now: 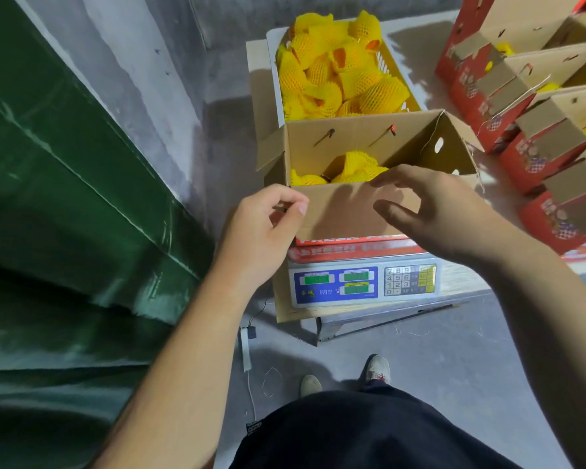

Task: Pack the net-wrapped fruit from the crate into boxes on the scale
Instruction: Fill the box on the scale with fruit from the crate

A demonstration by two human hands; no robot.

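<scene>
An open cardboard box [339, 211] stands on the digital scale [366, 282]. Several fruits in yellow foam net [356, 169] lie inside it. Behind the box, a yellow crate [391, 71] is heaped with more net-wrapped fruit [335, 69]. My left hand [264, 228] pinches the left corner of the box's near flap between thumb and fingers. My right hand [430, 208] hovers over the near flap with fingers spread and loosely bent, holding nothing.
Rows of red-and-brown cartons [538, 106] with open flaps stand at the right, some with yellow fruit inside. A green tarp [65, 198] covers the left. A white cable [247, 353] runs down the concrete floor beside my shoes [378, 368].
</scene>
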